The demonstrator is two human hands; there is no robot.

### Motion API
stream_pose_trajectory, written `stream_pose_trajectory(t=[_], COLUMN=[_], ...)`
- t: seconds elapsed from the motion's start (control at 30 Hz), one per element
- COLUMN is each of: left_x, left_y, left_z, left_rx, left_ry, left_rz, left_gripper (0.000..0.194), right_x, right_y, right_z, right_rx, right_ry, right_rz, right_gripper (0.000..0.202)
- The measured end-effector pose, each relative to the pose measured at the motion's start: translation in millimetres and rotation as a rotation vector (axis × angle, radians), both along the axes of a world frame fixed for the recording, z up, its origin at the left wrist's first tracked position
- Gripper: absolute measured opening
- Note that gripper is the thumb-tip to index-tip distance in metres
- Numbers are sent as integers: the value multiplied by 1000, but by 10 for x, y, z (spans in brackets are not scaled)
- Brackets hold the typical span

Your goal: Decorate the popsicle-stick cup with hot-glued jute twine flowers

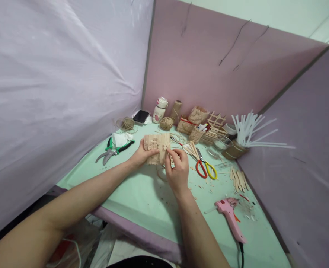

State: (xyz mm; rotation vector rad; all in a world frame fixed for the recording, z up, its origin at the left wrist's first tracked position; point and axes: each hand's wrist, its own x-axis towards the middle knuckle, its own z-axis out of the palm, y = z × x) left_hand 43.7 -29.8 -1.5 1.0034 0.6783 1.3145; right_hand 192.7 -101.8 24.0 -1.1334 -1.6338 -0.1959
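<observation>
My left hand [140, 154] grips the left side of a craft-stick panel [155, 158], its thumb lying across the front. Raised wooden flower shapes [154, 144] decorate the panel's face. At the right side, my right hand [177, 167] is closed in a pinch, its fingertips touching a small wooden flower piece [165, 147] against the panel. The panel is held up above the green table, tilted toward me. My fingers hide part of its right edge.
A pink glue gun [230, 216] lies at the right front. Scissors [206, 169], craft sticks [238, 178] and wood scraps lie nearby. Green-handled pruning shears [112, 150] are on the left. Twine balls [166, 123], a bottle [160, 110], a phone [141, 116] and white glue sticks [246, 128] line the back.
</observation>
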Motion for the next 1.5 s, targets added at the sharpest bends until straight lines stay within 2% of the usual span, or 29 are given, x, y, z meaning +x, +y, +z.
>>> stream_pose_trajectory(t=[0.13, 0.33, 0.5, 0.7, 1.07, 1.27, 1.5], left_x=[2, -3, -8, 1, -15, 24, 18], left_y=[-4, 4, -26, -67, -68, -22, -24], left_z=[21, 10, 33, 99, 83, 17, 22], left_rx=[-16, 40, 97, 105, 157, 40, 36], left_ry=[-11, 45, 125, 157, 179, 41, 25], left_rz=[10, 134, 165, 182, 214, 124, 104], left_gripper=[75, 82, 87, 91, 94, 85, 82], right_x=[-3, -27, -21, -18, -8, 2, -76], right_y=[-22, -66, -72, -69, -80, -62, -92], right_z=[-11, 45, 79, 58, 61, 1, -19], right_rx=[-76, -258, -336, -364, -401, -299, -235], right_ry=[18, 402, 544, 570, 565, 745, 549], right_rz=[55, 169, 267, 296, 294, 281, 243], right_gripper=[30, 31, 30, 33, 35, 33, 31])
